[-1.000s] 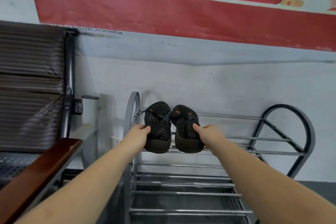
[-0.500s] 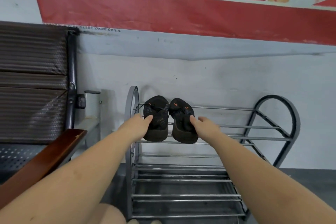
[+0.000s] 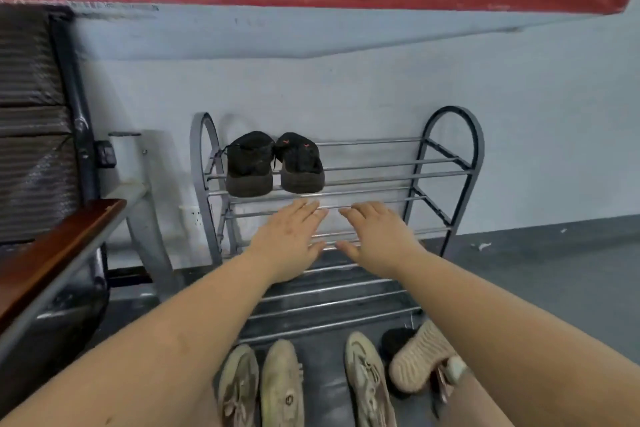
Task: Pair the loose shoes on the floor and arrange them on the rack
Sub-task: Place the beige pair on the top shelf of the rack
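One head-worn camera looks forward and down. It faces the shoe rack point(image 3: 332, 180) against the wall, fairly near.

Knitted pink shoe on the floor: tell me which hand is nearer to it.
Right. The right hand is open in front of the rack, up and left of the knitted pink shoe in the picture. The left hand is open too, farther left, beyond the right one.

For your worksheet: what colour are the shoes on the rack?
Black shoes, seen in the head view.
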`<state>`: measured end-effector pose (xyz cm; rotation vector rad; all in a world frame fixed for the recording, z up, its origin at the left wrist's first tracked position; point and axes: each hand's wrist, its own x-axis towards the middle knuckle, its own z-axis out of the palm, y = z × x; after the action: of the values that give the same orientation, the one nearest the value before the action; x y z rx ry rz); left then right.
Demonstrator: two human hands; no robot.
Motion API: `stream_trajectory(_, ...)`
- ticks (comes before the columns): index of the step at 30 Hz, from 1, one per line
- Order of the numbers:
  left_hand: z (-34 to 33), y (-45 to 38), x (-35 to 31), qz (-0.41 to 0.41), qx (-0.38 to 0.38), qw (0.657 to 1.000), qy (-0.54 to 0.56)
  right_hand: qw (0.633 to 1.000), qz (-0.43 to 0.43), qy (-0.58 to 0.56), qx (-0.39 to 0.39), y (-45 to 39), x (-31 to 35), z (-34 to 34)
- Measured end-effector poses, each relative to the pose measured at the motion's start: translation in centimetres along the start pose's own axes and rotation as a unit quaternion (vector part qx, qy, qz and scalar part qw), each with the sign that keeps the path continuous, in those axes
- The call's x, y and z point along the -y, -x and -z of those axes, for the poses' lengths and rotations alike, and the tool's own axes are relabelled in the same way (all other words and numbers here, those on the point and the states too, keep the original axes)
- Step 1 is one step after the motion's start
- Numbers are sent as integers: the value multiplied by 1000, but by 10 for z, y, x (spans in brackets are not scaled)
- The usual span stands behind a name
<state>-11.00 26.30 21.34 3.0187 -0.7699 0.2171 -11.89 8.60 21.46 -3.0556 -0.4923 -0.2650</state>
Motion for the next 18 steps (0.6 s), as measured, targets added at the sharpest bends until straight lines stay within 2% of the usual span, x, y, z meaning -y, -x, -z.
stream_trajectory(6, -99, 7, -57, -31, 85, 995, 33, 994, -71, -15, 85, 72, -33, -101)
stream_trajectory(12, -196, 14, -107, -56, 203, 974, 88, 963, -145, -18, 227, 146, -78, -193)
stream_trajectory(18, -232, -21, -141, -68, 238, 964, 101, 953, -181, 2, 242, 149, -139, -210)
